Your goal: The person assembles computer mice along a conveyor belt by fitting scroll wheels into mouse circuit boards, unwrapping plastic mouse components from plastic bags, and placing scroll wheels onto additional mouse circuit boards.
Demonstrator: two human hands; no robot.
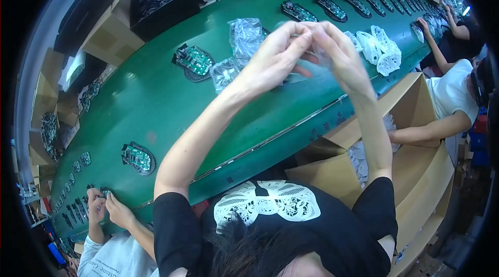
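Observation:
Over the green conveyor belt (171, 121) my left hand (283, 48) and my right hand (338, 51) meet, with thumbs and fingertips pinched together. Something thin and see-through seems to be between them, but the fingers hide most of it and I cannot tell its kind. Left of my hands lie clear plastic bags (244, 38) with parts inside. A green circuit board in a dark shell (196, 61) rests beside these bags. White plastic parts (382, 48) are grouped on the belt just right of my right hand.
More boards in dark shells (330, 7) line the belt's far side. Another board (138, 158) lies nearer at left. An open cardboard box (416, 105) stands at the right, where a co-worker's arm (431, 129) reaches in. Another person's hands (109, 207) work at lower left.

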